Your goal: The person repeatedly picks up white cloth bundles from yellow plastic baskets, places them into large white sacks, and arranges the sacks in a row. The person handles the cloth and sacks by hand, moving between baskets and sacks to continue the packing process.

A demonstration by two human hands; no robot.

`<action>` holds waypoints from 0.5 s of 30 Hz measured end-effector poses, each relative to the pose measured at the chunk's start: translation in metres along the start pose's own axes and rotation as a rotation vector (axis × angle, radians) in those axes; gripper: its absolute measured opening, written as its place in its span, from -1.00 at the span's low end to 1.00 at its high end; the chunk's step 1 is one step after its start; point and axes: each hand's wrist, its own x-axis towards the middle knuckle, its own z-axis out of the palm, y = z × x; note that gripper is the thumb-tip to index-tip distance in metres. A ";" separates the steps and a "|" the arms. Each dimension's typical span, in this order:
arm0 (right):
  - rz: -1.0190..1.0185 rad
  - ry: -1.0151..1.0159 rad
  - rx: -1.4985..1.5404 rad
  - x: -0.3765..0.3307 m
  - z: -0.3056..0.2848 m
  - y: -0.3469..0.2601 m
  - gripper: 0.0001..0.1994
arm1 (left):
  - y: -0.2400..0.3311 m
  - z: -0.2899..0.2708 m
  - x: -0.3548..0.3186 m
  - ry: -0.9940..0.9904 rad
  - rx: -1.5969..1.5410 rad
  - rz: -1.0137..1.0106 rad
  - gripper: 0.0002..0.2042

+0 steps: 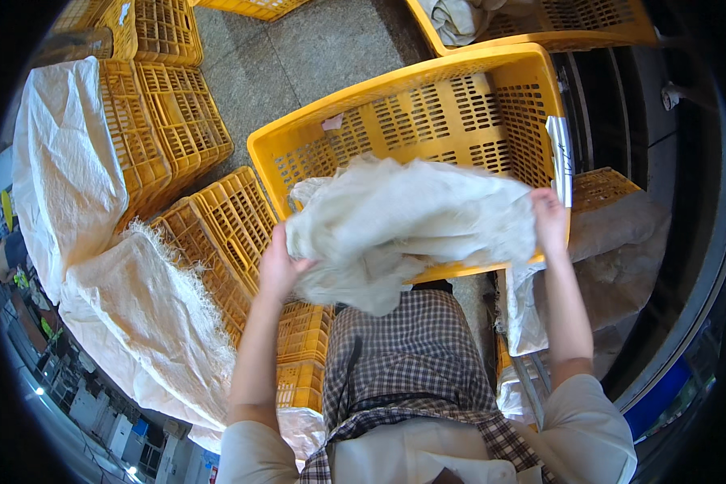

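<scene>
A crumpled off-white cloth (411, 214), frayed and partly blurred by motion, stretches between my two hands. My left hand (277, 266) grips its left end, with the thumb pointing inward over the fabric. At the right end my right hand (548, 218) pinches the cloth beside the crate's rim. The cloth hangs across the near part of a large yellow plastic crate (395, 71) with slotted walls. It hides the crate's near side and part of its floor, and its lower fold droops toward my checked apron (411, 347).
Yellow crates (181, 109) are stacked at the left, partly draped with white woven sheeting (137, 315). Another yellow crate (557, 36) holding cloth stands at the far right. Grey stone flooring (315, 56) shows beyond. More sheeting (605, 250) covers a crate by my right arm.
</scene>
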 end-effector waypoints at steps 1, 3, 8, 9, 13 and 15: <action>-0.214 0.120 -0.199 0.007 -0.014 -0.003 -0.96 | -0.019 -0.005 -0.002 -0.123 0.230 0.045 -0.31; -0.321 0.095 -0.575 0.016 -0.028 -0.009 -0.77 | -0.059 -0.016 0.003 -0.256 0.569 -0.014 -0.45; -0.711 -0.435 -1.045 0.002 -0.033 -0.014 -0.37 | -0.128 -0.028 0.023 0.250 0.356 -0.280 -0.55; -0.689 -0.480 -1.119 0.002 -0.038 -0.013 -0.31 | -0.138 -0.034 0.030 0.219 0.133 -0.325 -0.55; -0.590 -0.371 -1.159 0.019 -0.079 -0.005 -0.50 | -0.158 -0.061 0.039 0.316 0.337 -0.346 -0.73; -0.448 -0.181 -1.034 0.035 -0.102 -0.001 -0.73 | -0.161 -0.070 0.046 0.334 0.681 -0.441 -0.75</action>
